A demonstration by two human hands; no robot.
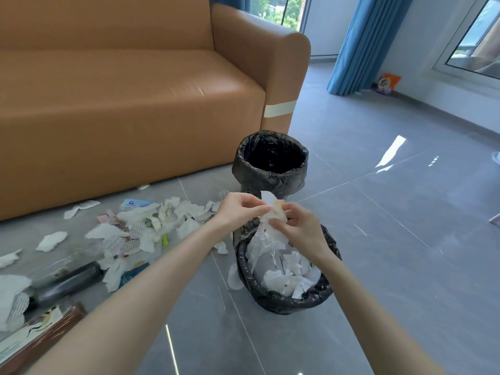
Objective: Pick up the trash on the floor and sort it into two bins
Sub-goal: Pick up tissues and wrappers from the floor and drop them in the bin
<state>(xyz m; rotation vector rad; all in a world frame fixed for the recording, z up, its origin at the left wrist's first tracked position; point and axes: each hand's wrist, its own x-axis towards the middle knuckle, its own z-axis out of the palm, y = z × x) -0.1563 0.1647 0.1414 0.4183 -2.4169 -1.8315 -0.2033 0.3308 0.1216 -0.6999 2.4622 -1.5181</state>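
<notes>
Dead center of the frame, fingers curl in tight: left hand [238, 209] and right hand [303, 228] both pinch 1 crumpled tissue wad [273, 212] just above the paper-stuffed near bin [284, 304]. Looks feather-light, soft and easy to tear, so I'd hold the bunched top. Above it sits the far bin [270, 180]; lower left, more tissue litter [151, 220] and a dark bottle [67, 280].

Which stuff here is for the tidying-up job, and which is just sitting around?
For the job: crumpled paper, pinched by left hand and right hand; near bin; far bin; floor scraps; dark bottle.
Just there: sofa; blue curtain; orange packet.
</notes>
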